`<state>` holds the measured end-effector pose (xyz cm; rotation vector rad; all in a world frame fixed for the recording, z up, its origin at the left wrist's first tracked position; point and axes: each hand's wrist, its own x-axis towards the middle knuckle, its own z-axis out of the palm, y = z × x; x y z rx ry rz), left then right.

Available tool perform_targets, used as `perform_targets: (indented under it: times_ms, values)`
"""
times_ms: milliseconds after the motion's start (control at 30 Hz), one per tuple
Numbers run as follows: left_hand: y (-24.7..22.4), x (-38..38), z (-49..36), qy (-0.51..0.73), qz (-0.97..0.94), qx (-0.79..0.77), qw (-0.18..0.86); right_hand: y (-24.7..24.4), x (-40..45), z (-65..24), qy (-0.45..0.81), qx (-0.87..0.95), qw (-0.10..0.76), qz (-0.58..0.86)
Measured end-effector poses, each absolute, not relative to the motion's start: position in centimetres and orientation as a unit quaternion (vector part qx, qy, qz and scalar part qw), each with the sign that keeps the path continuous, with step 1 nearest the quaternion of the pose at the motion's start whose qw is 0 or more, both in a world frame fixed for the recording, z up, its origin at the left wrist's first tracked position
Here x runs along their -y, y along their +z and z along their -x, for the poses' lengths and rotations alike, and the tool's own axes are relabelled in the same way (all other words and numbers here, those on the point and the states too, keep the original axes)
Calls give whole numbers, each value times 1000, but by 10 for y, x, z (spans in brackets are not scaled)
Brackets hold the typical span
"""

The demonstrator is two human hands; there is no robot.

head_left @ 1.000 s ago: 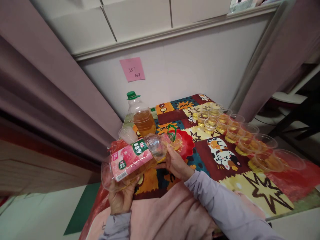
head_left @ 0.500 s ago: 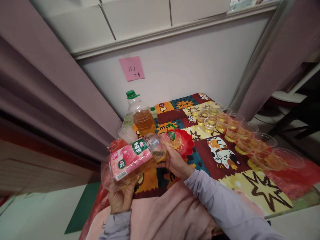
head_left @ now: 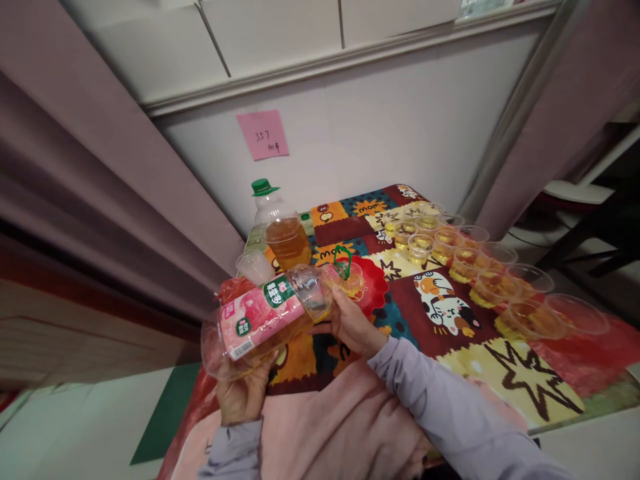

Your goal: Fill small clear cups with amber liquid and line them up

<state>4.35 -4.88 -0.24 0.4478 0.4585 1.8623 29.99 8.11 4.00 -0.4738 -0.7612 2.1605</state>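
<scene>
Both hands hold a large clear juice bottle (head_left: pixel 265 317) with a pink label, tilted well over on its side with its neck toward the right. My left hand (head_left: pixel 245 393) is closed around the base from below. My right hand (head_left: pixel 350 320) grips near the neck. A green ring handle (head_left: pixel 343 261) sticks up at the neck. Beneath the mouth, a clear plastic cup (head_left: pixel 356 281) stands on a red scalloped plate (head_left: pixel 377 290); yellowish liquid shows in it. Some amber juice lies along the lower side of the bottle.
A second bottle (head_left: pixel 287 241) with a green cap and amber juice stands at the back left, beside stacked empty cups (head_left: pixel 254 265). Several cups of yellow juice (head_left: pixel 467 265) stand in rows at the right. A patterned cloth (head_left: pixel 405 320) covers the table. A wall (head_left: pixel 370 133) rises behind.
</scene>
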Motion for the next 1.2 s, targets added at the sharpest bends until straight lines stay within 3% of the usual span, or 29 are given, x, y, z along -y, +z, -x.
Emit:
perform_targets:
  times_ms: [300,800,1200]
  values:
    - [-5,48,-43,786,-207,-190,551,38,-81,-301,846,307,391,192]
    - [-2,46,-50,790,-173,-334,484,35,-82,-299,849,299,384,204]
    - [9,42,-73,792,-151,-426,412,38,-74,-303,803,321,441,238]
